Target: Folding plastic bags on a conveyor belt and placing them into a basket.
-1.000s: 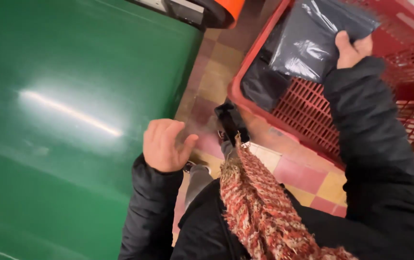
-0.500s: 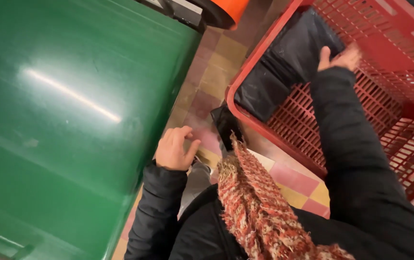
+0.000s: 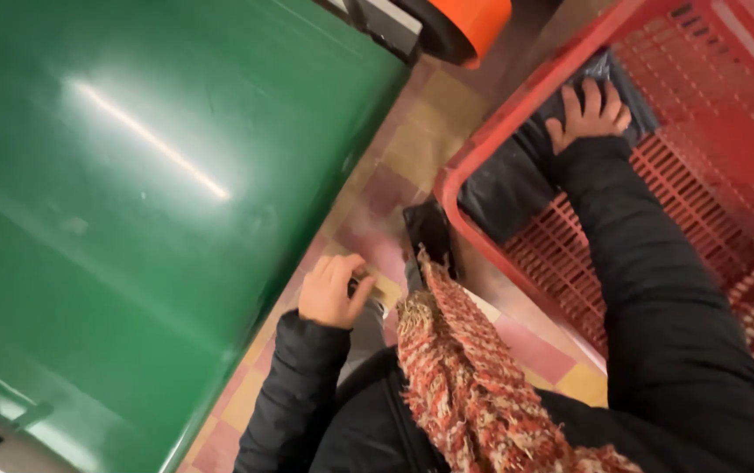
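I see the right hand [image 3: 589, 118] flat with fingers spread on a dark plastic-wrapped package [image 3: 517, 180], pressing rather than grasping it, just inside the near rim of the red lattice crate [image 3: 701, 114]. The left hand [image 3: 331, 292] is loosely curled, grasping nothing I can make out, close beside the glossy green bin [image 3: 131, 219]. Only a narrow strip of checkered tile floor [image 3: 412, 149] lies between bin and crate; a knitted red-and-cream scarf [image 3: 473, 385] hangs below.

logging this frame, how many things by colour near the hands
red: 2, crate and knitted scarf
green: 1, big panel
orange: 1, round part
dark grey: 1, bag under the right hand
total: 5
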